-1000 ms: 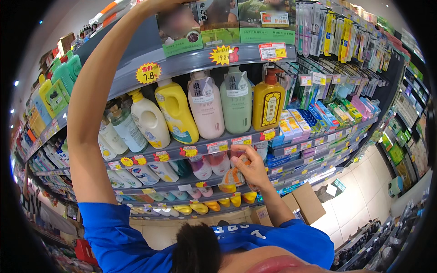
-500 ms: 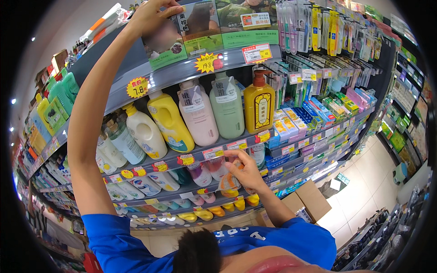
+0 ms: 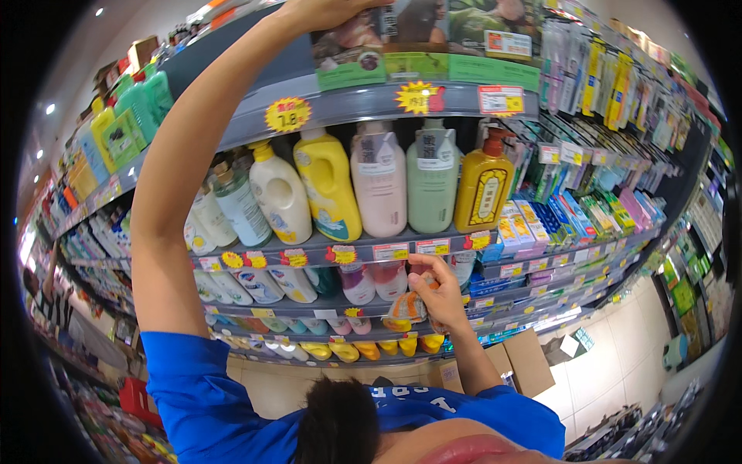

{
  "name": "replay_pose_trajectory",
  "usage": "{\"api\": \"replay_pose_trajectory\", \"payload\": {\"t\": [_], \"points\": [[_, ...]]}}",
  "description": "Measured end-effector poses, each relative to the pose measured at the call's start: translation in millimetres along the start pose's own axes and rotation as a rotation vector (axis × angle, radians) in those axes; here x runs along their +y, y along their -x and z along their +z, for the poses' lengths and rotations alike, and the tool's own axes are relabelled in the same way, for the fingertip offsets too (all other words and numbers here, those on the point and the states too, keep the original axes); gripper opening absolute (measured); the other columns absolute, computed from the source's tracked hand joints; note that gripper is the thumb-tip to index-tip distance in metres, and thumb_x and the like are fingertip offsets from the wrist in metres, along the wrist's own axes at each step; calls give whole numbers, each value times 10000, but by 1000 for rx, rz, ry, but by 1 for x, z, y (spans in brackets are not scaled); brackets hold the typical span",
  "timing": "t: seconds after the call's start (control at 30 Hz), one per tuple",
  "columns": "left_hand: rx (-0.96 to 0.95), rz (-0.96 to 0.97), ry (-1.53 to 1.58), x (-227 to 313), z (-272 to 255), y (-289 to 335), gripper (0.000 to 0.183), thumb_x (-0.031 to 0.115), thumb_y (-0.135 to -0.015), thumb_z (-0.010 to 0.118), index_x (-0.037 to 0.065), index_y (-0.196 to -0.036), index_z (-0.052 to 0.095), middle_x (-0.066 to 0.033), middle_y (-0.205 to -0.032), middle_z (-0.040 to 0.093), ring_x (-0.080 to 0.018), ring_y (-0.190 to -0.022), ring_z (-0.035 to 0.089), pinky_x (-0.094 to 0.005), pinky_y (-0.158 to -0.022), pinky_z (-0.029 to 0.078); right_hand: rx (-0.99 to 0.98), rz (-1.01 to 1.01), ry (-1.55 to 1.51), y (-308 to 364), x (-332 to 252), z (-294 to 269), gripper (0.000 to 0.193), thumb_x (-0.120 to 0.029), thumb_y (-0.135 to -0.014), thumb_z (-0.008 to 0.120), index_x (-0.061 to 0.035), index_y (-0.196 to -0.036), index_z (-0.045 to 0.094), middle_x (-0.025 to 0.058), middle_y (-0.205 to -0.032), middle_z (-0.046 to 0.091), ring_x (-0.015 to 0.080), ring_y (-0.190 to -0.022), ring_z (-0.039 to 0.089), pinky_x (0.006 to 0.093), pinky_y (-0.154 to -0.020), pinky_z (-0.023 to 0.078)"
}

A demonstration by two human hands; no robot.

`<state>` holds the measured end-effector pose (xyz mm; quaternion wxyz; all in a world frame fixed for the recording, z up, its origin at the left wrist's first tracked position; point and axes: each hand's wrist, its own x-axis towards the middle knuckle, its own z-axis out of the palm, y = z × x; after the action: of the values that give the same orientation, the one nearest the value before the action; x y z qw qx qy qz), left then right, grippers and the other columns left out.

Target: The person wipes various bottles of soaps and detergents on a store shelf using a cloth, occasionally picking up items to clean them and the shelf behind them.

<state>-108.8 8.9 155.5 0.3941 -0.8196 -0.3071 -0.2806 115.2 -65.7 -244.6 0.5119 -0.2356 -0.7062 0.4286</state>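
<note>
My left hand [image 3: 328, 11] reaches up to the top of the picture, at the upper edge of the flat green-and-brown hair-care boxes [image 3: 349, 54]. The frame's edge cuts off most of its fingers, so its grip is hidden. Lower down, my right hand [image 3: 442, 292] is closed on an orange-and-grey cloth [image 3: 407, 308] that hangs beneath the fingers. Its fingertips are near the price-tag rail [image 3: 391, 252]. Just above that rail stand a pink bottle [image 3: 379, 182], a green bottle [image 3: 433, 185] and an amber pump bottle [image 3: 485, 182].
Yellow [image 3: 328, 185] and white jugs [image 3: 280, 193] stand further left on the same shelf. Toothbrush packs [image 3: 595, 73] hang at the right, above toothpaste boxes [image 3: 568, 213]. An opened cardboard box [image 3: 525, 363] lies on the tiled floor [image 3: 610, 332].
The view has shifted, so the shelves appear further right. My left hand has slid right along the tops of the boxes. My right hand keeps the cloth near the rail.
</note>
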Motion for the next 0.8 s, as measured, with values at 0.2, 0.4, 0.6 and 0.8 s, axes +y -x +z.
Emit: {"api": "replay_pose_trajectory", "payload": {"t": [0.2, 0.4, 0.6, 0.8], "points": [[58, -66, -278, 31, -13, 28, 591, 482, -728, 669, 18, -1084, 591, -184, -1062, 623, -348, -1017, 583, -444, -842, 472, -37, 81, -126, 1, 5, 10, 301, -69, -885, 595, -6, -1175, 549, 26, -1059, 608, 6, -696, 485, 165, -612, 394], [70, -131, -418, 24, 25, 35, 880, 710, -620, 643, 166, -1293, 483, -84, -1204, 575, -265, -1165, 520, -492, -932, 390, -60, 110, -156, -8, 3, 26, 293, -90, -857, 631, 6, -1129, 580, 20, -978, 577, 25, -660, 441, 182, -592, 381], [241, -67, -444, 39, 6, 62, 791, 656, -663, 652, 185, -1276, 481, -63, -1245, 521, -256, -1189, 470, -534, -943, 328, -188, 83, -191, -12, 5, 56, 286, -66, -869, 614, 11, -1140, 566, 25, -1013, 590, 15, -654, 446, 178, -572, 378], [346, 132, -285, 108, -11, 138, 552, 485, -684, 701, 161, -1104, 545, -47, -1095, 531, -232, -1098, 499, -473, -970, 324, -286, 208, -207, -11, 1, 80, 245, -137, -910, 578, 10, -1105, 584, 61, -1065, 606, 114, -943, 552, 235, -825, 424]]}}
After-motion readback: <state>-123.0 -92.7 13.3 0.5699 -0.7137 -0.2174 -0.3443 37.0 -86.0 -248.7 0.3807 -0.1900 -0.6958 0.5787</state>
